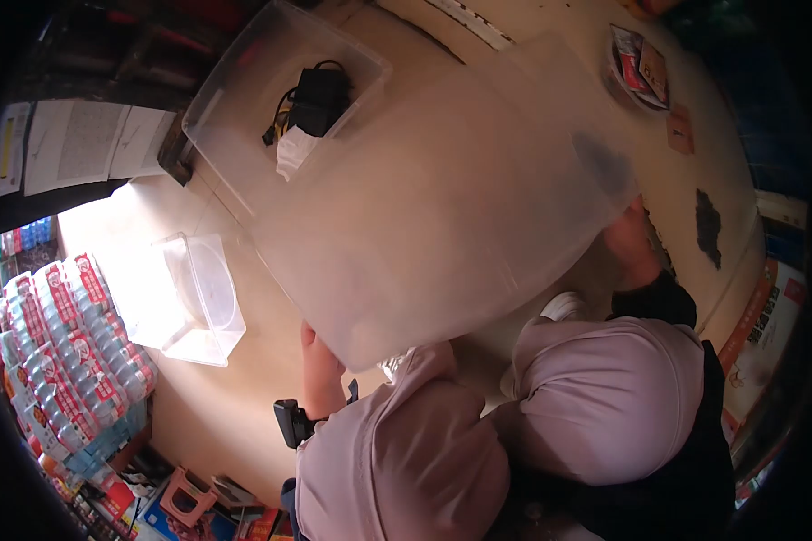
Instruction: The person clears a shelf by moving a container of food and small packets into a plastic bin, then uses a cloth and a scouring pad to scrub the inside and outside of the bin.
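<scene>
A large translucent plastic bin (442,207) is tilted in front of my knees, its cloudy surface facing me. My left hand (320,361) grips its lower left edge, with the fingers partly hidden behind the plastic. At its right edge, my right hand (632,242) holds on, fingers curled round the side. Behind the bin stands another clear plastic box (209,117), partly covered by it. Inside that box lie a black device (320,97) with cables and a white crumpled piece (295,149).
On the floor at left is a smaller clear container (212,302), beside packs of bottles (72,352). A bowl with packets (639,70) sits at upper right, near a dark patch (708,227). Boxes and a pink plastic item (188,498) lie at lower left.
</scene>
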{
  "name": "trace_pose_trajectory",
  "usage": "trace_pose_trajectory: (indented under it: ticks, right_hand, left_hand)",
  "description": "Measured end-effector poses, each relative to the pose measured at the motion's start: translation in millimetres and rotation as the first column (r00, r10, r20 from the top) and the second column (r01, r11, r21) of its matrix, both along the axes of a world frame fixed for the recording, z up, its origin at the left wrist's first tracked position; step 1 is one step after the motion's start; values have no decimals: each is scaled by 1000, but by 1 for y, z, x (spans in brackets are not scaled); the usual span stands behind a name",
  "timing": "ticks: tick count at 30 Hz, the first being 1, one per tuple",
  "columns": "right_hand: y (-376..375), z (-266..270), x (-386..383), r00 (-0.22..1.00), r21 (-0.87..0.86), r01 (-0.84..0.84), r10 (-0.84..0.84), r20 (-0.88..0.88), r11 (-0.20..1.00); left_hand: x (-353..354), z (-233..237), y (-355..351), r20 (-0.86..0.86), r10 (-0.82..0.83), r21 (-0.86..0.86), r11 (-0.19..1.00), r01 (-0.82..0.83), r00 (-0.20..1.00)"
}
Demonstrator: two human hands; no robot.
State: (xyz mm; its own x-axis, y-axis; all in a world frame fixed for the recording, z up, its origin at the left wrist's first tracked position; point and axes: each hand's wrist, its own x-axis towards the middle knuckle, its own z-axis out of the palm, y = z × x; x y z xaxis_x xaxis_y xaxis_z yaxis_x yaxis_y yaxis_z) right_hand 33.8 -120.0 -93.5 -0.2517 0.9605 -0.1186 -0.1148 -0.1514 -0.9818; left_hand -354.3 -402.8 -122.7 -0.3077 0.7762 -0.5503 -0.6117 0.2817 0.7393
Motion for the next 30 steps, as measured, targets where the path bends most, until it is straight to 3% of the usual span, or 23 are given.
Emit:
trace_pose_trajectory:
  ticks: [2, 3, 5, 10, 12, 16, 18, 20, 21, 22, 23, 24, 27, 29, 30]
  right_hand:
    - [6, -11, -5, 976, 142, -158, 133, 173, 977]
    - [8, -12, -12, 976, 146, -157, 131, 172, 977]
    - [8, -16, -25, 987, -14, -121, 122, 107, 993]
    - [11, -28, -25, 987, -35, -98, 102, 127, 995]
    - [10, -18, -28, 982, 134, -90, 65, 175, 987]
    - [17, -15, -16, 981, 175, -16, -18, 195, 984]
    - [21, 5, -13, 959, 215, -47, -16, 283, 976]
    - [22, 40, -28, 976, 300, 21, -85, 200, 954]
    - [23, 54, -33, 983, 377, 94, -145, 110, 921]
    - [27, 60, -33, 983, 376, 90, -143, 113, 922]
    - [33, 65, -34, 964, 477, 164, -243, 110, 864]
    - [39, 69, -36, 936, 572, 230, -341, 93, 788]
    - [57, 86, -52, 957, 512, 177, -269, 112, 841]
    - [58, 95, -70, 937, 527, 191, -314, 154, 828]
    - [60, 104, -75, 870, 717, -25, -338, 359, 697]
  left_hand:
    - [14, 24, 37, -29, 37, 26, 999, -36, 999]
    - [20, 32, 54, -55, 76, 50, 996, -73, 996]
    - [23, 17, 65, -73, 75, 64, 995, -71, 994]
    - [20, 19, 79, -160, 5, 80, 997, 8, 987]
    - [22, 25, 83, -348, 17, -108, 992, -58, 937]
    - [18, 30, 91, -347, -114, -231, 972, 33, 931]
    - [15, 16, 94, -726, 20, 76, 996, 51, 688]
    - [3, 36, 116, -882, 111, 209, 963, 169, 458]
    - [-3, 42, 127, -881, 111, 209, 963, 168, 460]
    - [-8, 46, 137, -781, 189, 309, 945, 104, 595]
    - [-11, 48, 146, -656, 262, 395, 919, 25, 708]
    - [-12, 47, 157, -656, 265, 394, 919, 22, 707]
    - [-11, 43, 173, -697, 252, 449, 883, 136, 671]
    - [-6, 29, 165, -727, 133, 183, 983, 4, 674]
    - [7, 22, 171, -843, 241, 248, 967, -49, 481]
